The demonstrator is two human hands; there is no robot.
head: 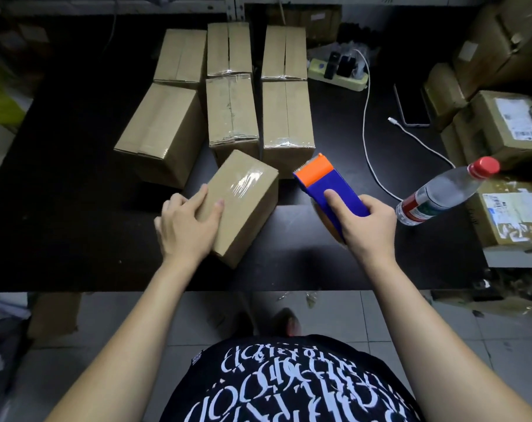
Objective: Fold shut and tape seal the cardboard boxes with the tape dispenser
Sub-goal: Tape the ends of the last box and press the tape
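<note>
Left hand (187, 226) grips box (243, 205); right hand (365, 226) holds tape dispenser (328, 184)

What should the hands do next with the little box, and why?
Probably the left hand, holding the small box, should slide it up beside the other boxes: shiny tape already crosses its top, and the right hand holds the tape dispenser apart from it.
</note>
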